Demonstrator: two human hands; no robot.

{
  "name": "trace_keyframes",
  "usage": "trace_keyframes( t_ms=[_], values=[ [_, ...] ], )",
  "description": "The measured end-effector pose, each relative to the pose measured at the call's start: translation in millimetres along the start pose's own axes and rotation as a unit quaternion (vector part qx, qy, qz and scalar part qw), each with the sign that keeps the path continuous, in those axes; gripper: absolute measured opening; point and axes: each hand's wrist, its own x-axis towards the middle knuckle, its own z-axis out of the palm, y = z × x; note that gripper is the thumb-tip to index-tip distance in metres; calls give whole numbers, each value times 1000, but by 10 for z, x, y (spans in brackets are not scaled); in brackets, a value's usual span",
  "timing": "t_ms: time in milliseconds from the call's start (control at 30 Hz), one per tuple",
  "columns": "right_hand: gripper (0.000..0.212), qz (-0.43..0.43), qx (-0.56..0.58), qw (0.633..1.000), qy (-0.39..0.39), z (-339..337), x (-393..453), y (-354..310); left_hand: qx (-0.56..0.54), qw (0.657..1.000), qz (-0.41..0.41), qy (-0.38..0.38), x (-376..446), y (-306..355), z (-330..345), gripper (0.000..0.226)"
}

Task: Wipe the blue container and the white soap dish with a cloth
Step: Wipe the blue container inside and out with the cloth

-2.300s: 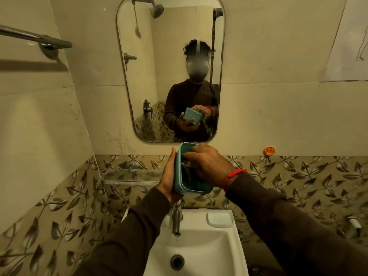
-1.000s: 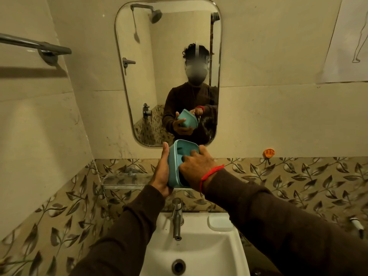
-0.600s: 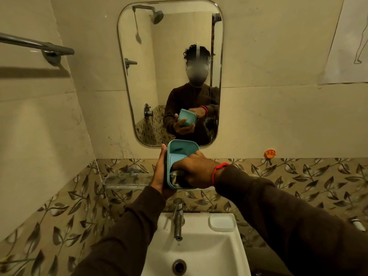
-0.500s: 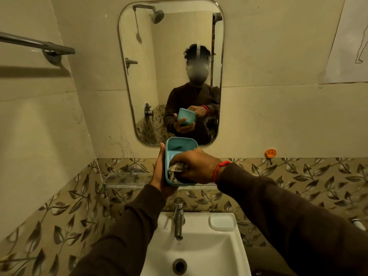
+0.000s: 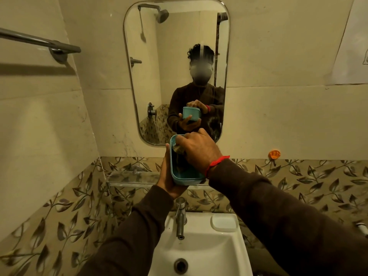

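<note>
I hold a blue rectangular container [image 5: 182, 177] up in front of the mirror, its open side turned toward me. My left hand [image 5: 166, 180] grips it from the left and underneath. My right hand [image 5: 199, 151] reaches into its upper part and holds a bunched cloth [image 5: 177, 148] against the inside wall. Most of the cloth is hidden by my fingers. The white soap dish [image 5: 223, 222] lies on the back right corner of the sink.
A white sink [image 5: 199, 250] with a chrome tap [image 5: 180, 218] is directly below my arms. A glass shelf [image 5: 131, 177] runs along the wall under the mirror [image 5: 175, 46]. A towel rail [image 5: 41, 43] juts out at upper left. An orange hook [image 5: 274, 154] sticks on the right wall.
My right hand and the cloth have moved from the lower part of the container up to its top end. The container stays held in my left hand.
</note>
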Motion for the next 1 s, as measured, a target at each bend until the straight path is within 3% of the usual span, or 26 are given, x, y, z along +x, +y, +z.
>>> trace_keyframes(
  t_ms=[100, 233, 333, 533, 700, 867, 1000],
  values=[
    [35, -26, 34, 997, -60, 7, -85, 6, 29, 999, 11, 14, 6, -18, -95, 61],
    [37, -75, 81, 975, -195, 3, -174, -26, 43, 999, 10, 9, 25, 7, -178, 74],
    [40, -60, 96, 962, -248, -50, -182, -4, 30, 1000, -1, -3, 53, 3, -236, 69],
    [33, 31, 248, 954, -165, -214, -90, 73, 1, 997, -78, -21, -1, 114, -161, 45],
    [34, 132, 224, 960, -104, -217, 36, 92, -59, 991, -119, -10, -14, 44, -71, 52],
    [37, 155, 134, 973, -108, -298, 112, 196, -65, 985, -159, -32, -65, -20, -12, 57],
    [44, 144, 86, 982, -83, -265, 106, 134, -56, 989, -137, -20, -88, -54, 48, 52]
  ],
)
